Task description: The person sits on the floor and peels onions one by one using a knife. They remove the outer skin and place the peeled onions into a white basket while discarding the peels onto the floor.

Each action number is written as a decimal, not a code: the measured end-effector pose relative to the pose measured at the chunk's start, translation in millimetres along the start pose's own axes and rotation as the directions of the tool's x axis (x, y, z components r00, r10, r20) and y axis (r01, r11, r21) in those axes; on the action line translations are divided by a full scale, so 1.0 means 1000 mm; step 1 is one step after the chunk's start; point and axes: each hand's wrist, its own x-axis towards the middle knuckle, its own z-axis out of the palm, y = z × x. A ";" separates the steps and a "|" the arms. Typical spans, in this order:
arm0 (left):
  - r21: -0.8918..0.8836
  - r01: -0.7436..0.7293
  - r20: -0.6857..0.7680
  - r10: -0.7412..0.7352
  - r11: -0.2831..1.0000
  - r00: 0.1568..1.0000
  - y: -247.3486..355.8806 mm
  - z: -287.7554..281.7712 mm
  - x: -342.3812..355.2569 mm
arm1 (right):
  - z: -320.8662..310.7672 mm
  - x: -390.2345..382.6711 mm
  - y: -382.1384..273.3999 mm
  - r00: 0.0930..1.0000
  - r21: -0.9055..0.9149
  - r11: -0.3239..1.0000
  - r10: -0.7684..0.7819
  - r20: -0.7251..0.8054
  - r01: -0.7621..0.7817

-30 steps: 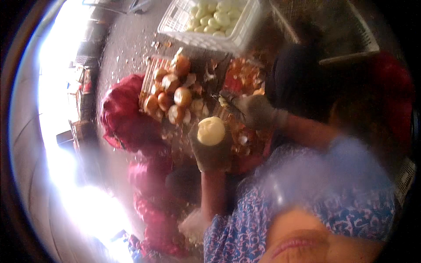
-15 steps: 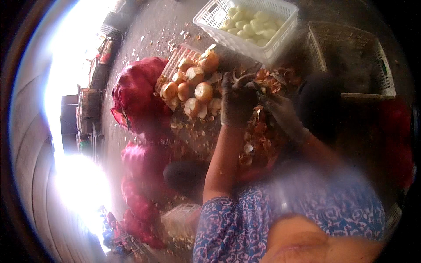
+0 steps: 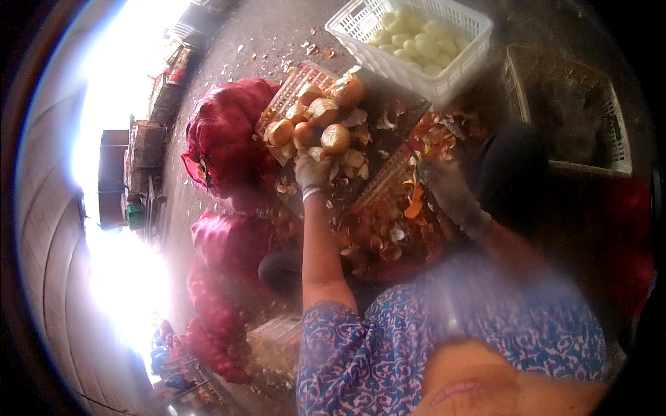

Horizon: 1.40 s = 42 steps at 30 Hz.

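Note:
My left hand [image 3: 313, 173], in a light glove, reaches to the near edge of a pile of brown-skinned onions [image 3: 336, 139]. Its fingers are closed over an onion [image 3: 316, 152] there, mostly covered by the hand. The pile rests on an upturned plastic crate [image 3: 291, 90] with loose skins around it. To the right, my gloved right hand [image 3: 447, 191] is closed, above the peelings. What it grips is too dark and blurred to make out. A strip of orange onion skin [image 3: 415, 201] hangs beside its fingers.
A white crate [image 3: 433, 90] of peeled onions [image 3: 423, 45] stands ahead. An older crate [image 3: 534, 104] is at the far right. Red mesh sacks [image 3: 225, 139] line the left side. Onion skins [image 3: 374, 232] lie heaped in front of me, between my dark-clad knees.
My hands were together over the peelings; now they are apart. My left hand has moved left to the onion pile, while my right hand stays over the skins. The view has shifted slightly.

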 end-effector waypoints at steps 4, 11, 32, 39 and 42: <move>-0.029 0.007 -0.085 -0.010 1.000 0.996 0.007 -0.005 -0.017 | 0.010 0.001 0.005 0.990 -0.015 0.991 -0.133 -0.037 0.132; -0.975 0.208 0.213 0.072 0.070 0.974 0.034 -0.052 -0.100 | 0.016 0.005 -0.002 0.990 -0.008 1.000 0.007 0.142 -0.006; -0.965 0.070 0.107 0.136 0.251 0.985 0.069 -0.091 -0.201 | 0.042 0.001 -0.015 0.824 -0.198 0.889 -0.273 0.496 0.414; -0.947 0.313 0.279 0.291 -0.076 0.915 0.046 -0.053 -0.202 | 0.033 0.002 -0.021 0.807 -0.269 0.922 -0.075 0.586 0.280; -0.855 0.476 0.406 0.303 -0.206 0.862 0.042 -0.047 -0.209 | 0.033 0.002 -0.021 0.804 -0.272 0.914 -0.090 0.587 0.301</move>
